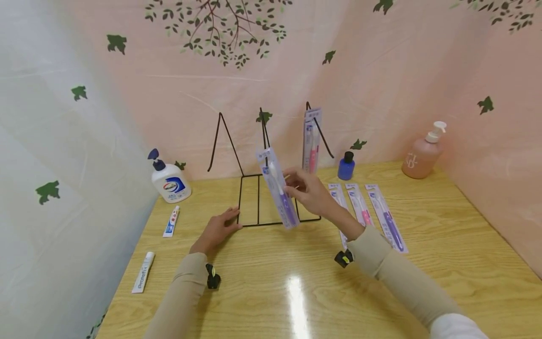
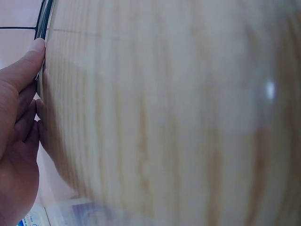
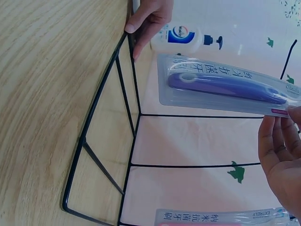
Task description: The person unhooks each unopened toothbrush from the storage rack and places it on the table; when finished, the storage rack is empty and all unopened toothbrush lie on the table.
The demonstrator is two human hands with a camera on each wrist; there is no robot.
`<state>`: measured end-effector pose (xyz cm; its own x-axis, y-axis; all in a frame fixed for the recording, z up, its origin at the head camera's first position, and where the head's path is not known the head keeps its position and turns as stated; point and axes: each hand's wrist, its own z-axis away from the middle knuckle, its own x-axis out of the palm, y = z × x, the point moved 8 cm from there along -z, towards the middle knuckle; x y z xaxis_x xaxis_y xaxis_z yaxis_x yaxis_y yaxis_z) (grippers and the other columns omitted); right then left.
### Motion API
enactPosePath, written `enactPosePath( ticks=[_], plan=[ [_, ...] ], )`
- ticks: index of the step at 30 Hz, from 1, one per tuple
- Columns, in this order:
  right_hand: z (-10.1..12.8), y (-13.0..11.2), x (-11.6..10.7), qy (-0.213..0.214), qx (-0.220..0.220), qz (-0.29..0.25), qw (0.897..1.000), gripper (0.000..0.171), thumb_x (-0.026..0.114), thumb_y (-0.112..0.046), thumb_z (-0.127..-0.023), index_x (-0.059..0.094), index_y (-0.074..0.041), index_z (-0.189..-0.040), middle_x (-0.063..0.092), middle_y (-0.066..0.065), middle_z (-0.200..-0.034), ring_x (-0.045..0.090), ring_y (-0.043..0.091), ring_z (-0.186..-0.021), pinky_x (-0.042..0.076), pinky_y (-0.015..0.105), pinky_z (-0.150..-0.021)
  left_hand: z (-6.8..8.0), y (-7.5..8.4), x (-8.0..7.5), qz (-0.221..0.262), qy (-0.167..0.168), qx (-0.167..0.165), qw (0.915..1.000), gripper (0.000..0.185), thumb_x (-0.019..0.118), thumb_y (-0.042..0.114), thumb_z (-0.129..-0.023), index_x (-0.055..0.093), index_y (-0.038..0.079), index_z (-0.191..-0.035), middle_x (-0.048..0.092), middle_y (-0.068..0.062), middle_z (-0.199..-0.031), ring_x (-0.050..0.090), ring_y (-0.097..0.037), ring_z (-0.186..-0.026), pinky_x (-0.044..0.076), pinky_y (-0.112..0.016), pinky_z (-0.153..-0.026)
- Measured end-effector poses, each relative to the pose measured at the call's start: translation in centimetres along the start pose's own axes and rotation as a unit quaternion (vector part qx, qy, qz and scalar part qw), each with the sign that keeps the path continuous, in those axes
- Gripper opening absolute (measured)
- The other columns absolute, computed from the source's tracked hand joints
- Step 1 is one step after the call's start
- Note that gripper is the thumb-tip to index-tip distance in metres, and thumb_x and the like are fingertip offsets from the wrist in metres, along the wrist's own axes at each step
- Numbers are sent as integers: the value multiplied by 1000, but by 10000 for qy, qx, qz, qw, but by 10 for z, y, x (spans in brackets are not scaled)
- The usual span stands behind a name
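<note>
Standing near-upright, purple toothbrush pack (image 1: 278,188) head-up.

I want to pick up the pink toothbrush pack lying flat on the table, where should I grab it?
Probably pinch the pink toothbrush pack at its near end, coming from the front edge of the table. It lies flat lengthwise between two other packs, so its long sides are crowded while its ends look freer.

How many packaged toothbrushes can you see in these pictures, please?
5: one in the right hand, purple; one hung on the wire rack; three flat on the table.
</note>
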<state>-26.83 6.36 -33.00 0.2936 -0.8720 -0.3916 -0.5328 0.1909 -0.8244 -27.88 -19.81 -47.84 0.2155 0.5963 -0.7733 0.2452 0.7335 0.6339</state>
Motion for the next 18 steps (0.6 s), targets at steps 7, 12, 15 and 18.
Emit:
enactPosePath(
  ticks=[7, 12, 15, 18],
  plan=[
    [10, -5, 1, -63, -34, 33, 10000, 31, 58, -5, -95, 55, -9, -125, 67, 12, -97, 66, 22, -87, 58, 41, -72, -1, -4, 3, -84, -21, -2, 10000, 60, 63, 30, -92, 42, 9, -145, 33, -15, -153, 29, -33, -142, 28, -54, -113],
    [15, -8, 2, -100, 4, 10, 9999, 32, 58, -3, -94, 54, -6, -125, 66, 12, -97, 65, 22, -87, 58, 37, -72, -1, -5, 3, -38, -22, 2, 10000, 60, 63, 30, -92, 42, 10, -145, 34, -12, -153, 28, -31, -143, 28, -53, -114],
    [18, -10, 2, -132, 58, -3, 9999, 32, 58, -3, -94, 53, -5, -126, 66, 12, -98, 65, 22, -88, 57, 35, -73, -2, -3, 3, -64, -7, 57, 10000, 60, 64, 29, -92, 43, 9, -144, 35, -12, -152, 28, -31, -143, 28, -53, -113],
    [22, -11, 1, -143, 117, 17, 9998, 31, 58, -5, -94, 54, -6, -125, 67, 12, -99, 65, 22, -88, 56, 31, -74, -2, -3, 3, -96, -7, 59, 9999, 61, 64, 29, -92, 42, 9, -145, 35, -13, -152, 28, -32, -143, 28, -53, -113]
  ],
)
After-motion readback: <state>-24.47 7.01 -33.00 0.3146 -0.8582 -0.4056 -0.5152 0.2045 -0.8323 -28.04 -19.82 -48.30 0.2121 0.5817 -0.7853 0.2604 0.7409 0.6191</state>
